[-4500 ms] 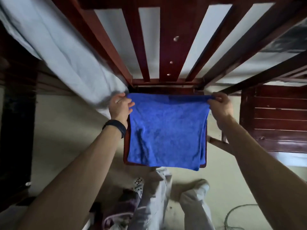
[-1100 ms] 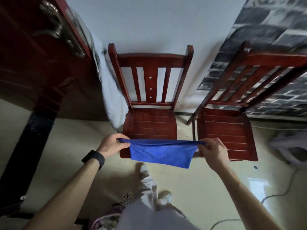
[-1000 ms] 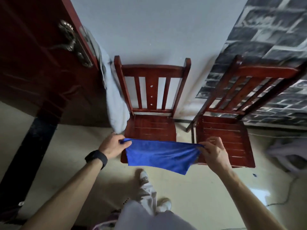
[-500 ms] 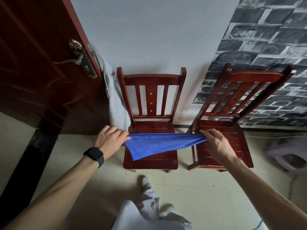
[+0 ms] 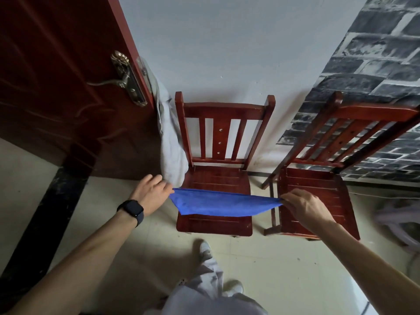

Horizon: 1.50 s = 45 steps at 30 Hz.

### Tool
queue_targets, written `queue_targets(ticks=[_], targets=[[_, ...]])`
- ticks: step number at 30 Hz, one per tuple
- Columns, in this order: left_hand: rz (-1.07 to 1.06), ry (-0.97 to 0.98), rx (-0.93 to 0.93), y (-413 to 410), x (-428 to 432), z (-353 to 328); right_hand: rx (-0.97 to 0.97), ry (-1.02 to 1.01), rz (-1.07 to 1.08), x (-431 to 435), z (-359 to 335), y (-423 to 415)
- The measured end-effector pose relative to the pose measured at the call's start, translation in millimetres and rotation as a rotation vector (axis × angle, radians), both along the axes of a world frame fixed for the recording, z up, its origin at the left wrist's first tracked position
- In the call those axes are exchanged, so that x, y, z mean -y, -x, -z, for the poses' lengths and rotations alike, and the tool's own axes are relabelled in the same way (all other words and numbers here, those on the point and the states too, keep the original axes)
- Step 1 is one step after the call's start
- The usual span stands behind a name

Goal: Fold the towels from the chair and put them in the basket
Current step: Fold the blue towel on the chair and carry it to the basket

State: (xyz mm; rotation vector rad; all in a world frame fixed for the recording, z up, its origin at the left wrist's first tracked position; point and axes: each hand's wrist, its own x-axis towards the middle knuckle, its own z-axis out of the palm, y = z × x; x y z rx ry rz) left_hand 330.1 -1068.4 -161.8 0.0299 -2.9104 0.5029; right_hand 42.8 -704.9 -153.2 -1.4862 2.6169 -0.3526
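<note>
- I see one blue towel [image 5: 222, 203] held taut in the air over the front of the left chair [image 5: 216, 178]. Its long axis runs left to right, and its lower edge sags toward me.
- My left grip [image 5: 152, 194] pinches the towel's left end, and my right grip [image 5: 302, 205] pinches its right end.
- There are two red wooden chairs: the left chair and the right chair [image 5: 313, 189] stand side by side at the wall.
- One grey cloth [image 5: 170, 144] hangs between the door [image 5: 56, 87] and the left chair.
</note>
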Motion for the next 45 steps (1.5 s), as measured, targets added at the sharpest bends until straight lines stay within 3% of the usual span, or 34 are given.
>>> queue_targets(ticks=[12,25,32,39,42,45], targets=[[-0.342,-0.276,0.165,42.9,34.8,37.8,0.033,-0.139,0.113,65.6,17.7,35.1],[-0.303,-0.196,0.079,76.2,66.8,54.4,-0.017,-0.118,0.169,98.7,53.0,69.2],[-0.350,-0.277,0.313,23.7,13.1,119.2,0.178,-0.247,0.209,48.7,154.0,16.8],[-0.526,-0.408,0.697,-40.1,-46.8,199.8,0.399,-0.372,0.323,-5.1,238.3,-66.2],[-0.619,-0.582,0.677,-52.3,-55.0,214.7,0.541,-0.374,0.437,-10.5,250.7,-81.6],[-0.850,-0.951,0.498,-47.2,-51.7,221.5,0.749,-0.279,0.704,4.3,253.1,-78.7]])
